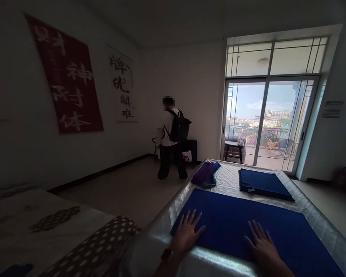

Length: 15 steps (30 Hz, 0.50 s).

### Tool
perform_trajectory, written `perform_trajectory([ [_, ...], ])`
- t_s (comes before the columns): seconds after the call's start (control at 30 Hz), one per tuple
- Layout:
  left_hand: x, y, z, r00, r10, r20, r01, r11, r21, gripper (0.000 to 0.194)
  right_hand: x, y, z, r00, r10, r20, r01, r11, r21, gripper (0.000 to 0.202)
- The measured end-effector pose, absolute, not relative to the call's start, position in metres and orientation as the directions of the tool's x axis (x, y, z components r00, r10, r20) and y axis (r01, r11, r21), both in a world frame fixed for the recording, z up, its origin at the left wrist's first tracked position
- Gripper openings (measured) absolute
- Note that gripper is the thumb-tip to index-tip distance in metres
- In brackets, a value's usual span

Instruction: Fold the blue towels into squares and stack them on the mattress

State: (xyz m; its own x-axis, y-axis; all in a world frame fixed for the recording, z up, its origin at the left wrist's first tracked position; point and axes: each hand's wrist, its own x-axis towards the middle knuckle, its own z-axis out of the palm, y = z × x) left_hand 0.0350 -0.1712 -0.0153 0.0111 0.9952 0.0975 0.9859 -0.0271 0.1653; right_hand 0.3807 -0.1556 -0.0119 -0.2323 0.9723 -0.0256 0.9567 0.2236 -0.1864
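A blue cloth (pixel 222 215) lies spread out flat on a mattress with a shiny, quilted cover (pixel 173 250). My left hand (pixel 187 231) rests on the cloth near its left end, fingers spread, with a dark band at the wrist. Farther right, near the cloth's front edge, my right hand (pixel 261 240) also lies on it with fingers stretched out. Neither hand grips anything. Beyond the spread cloth sits a folded blue cloth (pixel 263 182) with a small pale tag on its near edge. A crumpled purple and blue cloth (pixel 206 173) lies at the far left corner.
At the left is another bed with a patterned brown and white cover (pixel 60 223). A person with a black backpack (pixel 180 127) stands near the far wall. Sliding glass doors (pixel 265 123) lead to a balcony, where a stool (pixel 233 148) stands. Floor runs between the beds.
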Motion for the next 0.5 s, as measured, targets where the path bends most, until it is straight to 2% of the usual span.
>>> perform_trajectory([
  [0.1,0.035,-0.169,-0.018,-0.013,0.994,0.107,0.986,-0.005,0.168,0.072,0.473,-0.145,-0.041,-0.155,0.988,0.000,0.982,0.154,-0.108,0.063],
  [0.17,0.036,-0.169,-0.017,-0.045,0.994,0.098,0.985,0.028,0.168,0.072,0.538,-0.140,-0.059,-0.061,0.996,0.064,0.996,0.066,-0.066,0.064],
  [0.27,0.034,-0.172,-0.014,-0.110,0.991,0.075,0.982,0.097,0.159,0.073,0.610,-0.139,-0.079,0.025,0.994,0.105,0.998,-0.018,-0.066,0.069],
  [0.4,0.027,-0.178,-0.004,-0.192,0.981,0.034,0.978,0.189,0.083,0.068,0.646,-0.131,-0.091,0.075,0.994,0.082,0.983,-0.060,-0.172,0.077],
  [0.5,0.041,-0.176,0.015,-0.177,0.983,0.041,0.984,0.176,0.026,0.064,0.650,-0.112,-0.079,0.111,0.992,0.061,0.969,-0.095,-0.227,0.067],
])
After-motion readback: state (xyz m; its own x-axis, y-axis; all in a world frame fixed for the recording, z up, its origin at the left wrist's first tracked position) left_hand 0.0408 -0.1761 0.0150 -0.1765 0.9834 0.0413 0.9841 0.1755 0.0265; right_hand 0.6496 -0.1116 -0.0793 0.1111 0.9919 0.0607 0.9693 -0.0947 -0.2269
